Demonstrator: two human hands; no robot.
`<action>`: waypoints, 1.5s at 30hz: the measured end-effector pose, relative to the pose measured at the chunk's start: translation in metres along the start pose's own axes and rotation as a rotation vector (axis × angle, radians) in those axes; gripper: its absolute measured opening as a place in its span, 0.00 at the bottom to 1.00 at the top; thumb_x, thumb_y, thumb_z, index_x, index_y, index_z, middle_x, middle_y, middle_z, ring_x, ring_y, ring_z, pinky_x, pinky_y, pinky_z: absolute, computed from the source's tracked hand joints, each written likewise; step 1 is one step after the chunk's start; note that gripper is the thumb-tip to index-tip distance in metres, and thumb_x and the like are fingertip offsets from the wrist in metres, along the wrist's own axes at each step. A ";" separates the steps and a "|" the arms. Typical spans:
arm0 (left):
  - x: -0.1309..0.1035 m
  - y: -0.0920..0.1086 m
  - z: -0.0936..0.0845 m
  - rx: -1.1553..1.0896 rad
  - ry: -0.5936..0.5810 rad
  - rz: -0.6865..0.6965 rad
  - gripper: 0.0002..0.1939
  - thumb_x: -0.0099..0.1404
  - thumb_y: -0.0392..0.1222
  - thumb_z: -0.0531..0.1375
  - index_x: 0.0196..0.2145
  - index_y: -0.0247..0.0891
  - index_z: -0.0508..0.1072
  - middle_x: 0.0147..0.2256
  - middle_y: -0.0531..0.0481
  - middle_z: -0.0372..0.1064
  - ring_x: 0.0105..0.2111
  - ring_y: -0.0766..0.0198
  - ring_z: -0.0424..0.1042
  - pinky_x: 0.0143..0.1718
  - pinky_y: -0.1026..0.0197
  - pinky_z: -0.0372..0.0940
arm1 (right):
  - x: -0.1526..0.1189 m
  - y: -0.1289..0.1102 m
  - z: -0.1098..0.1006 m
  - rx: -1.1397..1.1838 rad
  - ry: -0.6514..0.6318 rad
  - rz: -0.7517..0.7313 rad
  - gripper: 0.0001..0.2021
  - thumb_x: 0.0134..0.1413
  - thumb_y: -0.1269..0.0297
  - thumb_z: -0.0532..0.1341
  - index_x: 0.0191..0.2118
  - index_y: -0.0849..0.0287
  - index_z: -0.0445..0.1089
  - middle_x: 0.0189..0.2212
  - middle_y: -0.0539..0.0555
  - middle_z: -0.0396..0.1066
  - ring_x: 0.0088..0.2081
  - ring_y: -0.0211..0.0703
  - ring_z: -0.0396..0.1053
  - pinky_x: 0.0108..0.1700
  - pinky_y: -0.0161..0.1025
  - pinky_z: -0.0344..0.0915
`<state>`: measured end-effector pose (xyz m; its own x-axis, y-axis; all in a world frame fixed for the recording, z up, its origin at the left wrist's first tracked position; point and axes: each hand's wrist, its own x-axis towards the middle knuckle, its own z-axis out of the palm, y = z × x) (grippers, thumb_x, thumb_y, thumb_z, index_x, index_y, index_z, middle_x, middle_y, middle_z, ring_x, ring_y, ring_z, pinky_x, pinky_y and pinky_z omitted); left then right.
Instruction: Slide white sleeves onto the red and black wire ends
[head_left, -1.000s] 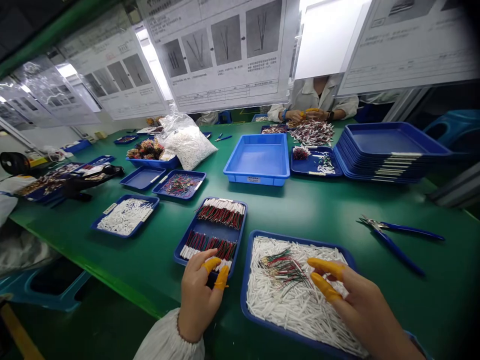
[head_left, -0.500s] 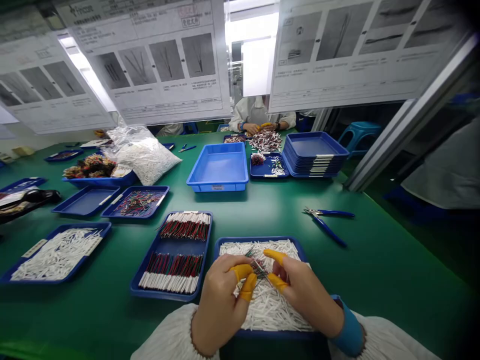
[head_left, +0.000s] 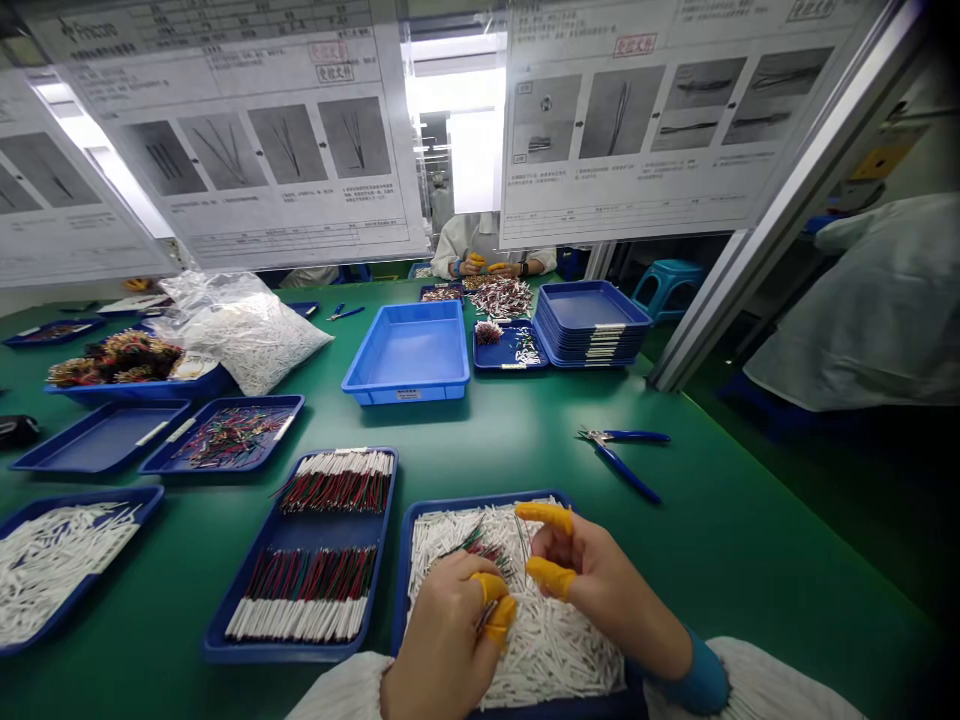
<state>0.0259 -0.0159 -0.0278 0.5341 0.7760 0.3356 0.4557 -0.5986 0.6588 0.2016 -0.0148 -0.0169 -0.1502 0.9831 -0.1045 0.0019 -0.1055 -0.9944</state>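
Yellow finger cots cover the thumb and forefinger of both my hands. My left hand (head_left: pixel 454 620) is over the front tray's left half, thumb and forefinger pinched together; what lies between them is mostly hidden. My right hand (head_left: pixel 592 570) is to its right, thumb and forefinger apart. A thin dark wire (head_left: pixel 523 550) shows by those fingertips; whether they touch it is unclear. Beneath both hands, a blue tray (head_left: pixel 406 560) is filled with short white tubes (head_left: pixel 555 650). Loose red, green and dark wires (head_left: pixel 480 545) lie on the tubes, just behind my left hand.
Left of the front tray, another tray (head_left: pixel 330 527) holds two rows of white-ended wires. Blue-handled cutters (head_left: pixel 626 462) lie to the right. Farther back stand a bright blue bin (head_left: pixel 405 350), stacked trays (head_left: pixel 592 320) and a bag (head_left: pixel 247 330) of white pieces. A co-worker (head_left: pixel 487 250) sits opposite.
The view has shifted, so the table things appear farther left. My hands have parted slightly. A thin wire now shows by my right fingertips, and the coloured wires behind my left hand are more visible.
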 end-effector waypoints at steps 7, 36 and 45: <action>-0.006 0.013 -0.001 -0.300 0.069 -0.159 0.07 0.57 0.36 0.60 0.35 0.39 0.74 0.37 0.46 0.73 0.38 0.58 0.70 0.40 0.61 0.64 | -0.003 0.004 0.017 0.339 0.061 0.031 0.14 0.30 0.62 0.71 0.22 0.60 0.65 0.18 0.46 0.62 0.19 0.33 0.60 0.23 0.34 0.60; -0.014 0.016 -0.005 -0.469 0.001 -0.529 0.03 0.57 0.38 0.59 0.29 0.37 0.72 0.35 0.45 0.69 0.36 0.57 0.66 0.40 0.59 0.61 | -0.011 -0.002 0.005 0.191 0.208 -0.104 0.04 0.42 0.62 0.66 0.25 0.55 0.72 0.29 0.52 0.70 0.35 0.45 0.66 0.42 0.41 0.62; -0.013 0.023 -0.003 -0.359 -0.013 -0.304 0.07 0.56 0.32 0.56 0.22 0.37 0.68 0.24 0.49 0.66 0.26 0.62 0.66 0.30 0.63 0.61 | -0.010 -0.011 0.008 0.082 0.071 -0.041 0.09 0.44 0.58 0.64 0.28 0.57 0.70 0.28 0.54 0.69 0.35 0.47 0.67 0.43 0.45 0.63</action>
<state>0.0272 -0.0390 -0.0156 0.4243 0.9016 0.0847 0.3187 -0.2362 0.9179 0.1953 -0.0242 -0.0053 -0.0784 0.9946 -0.0678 -0.0845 -0.0744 -0.9936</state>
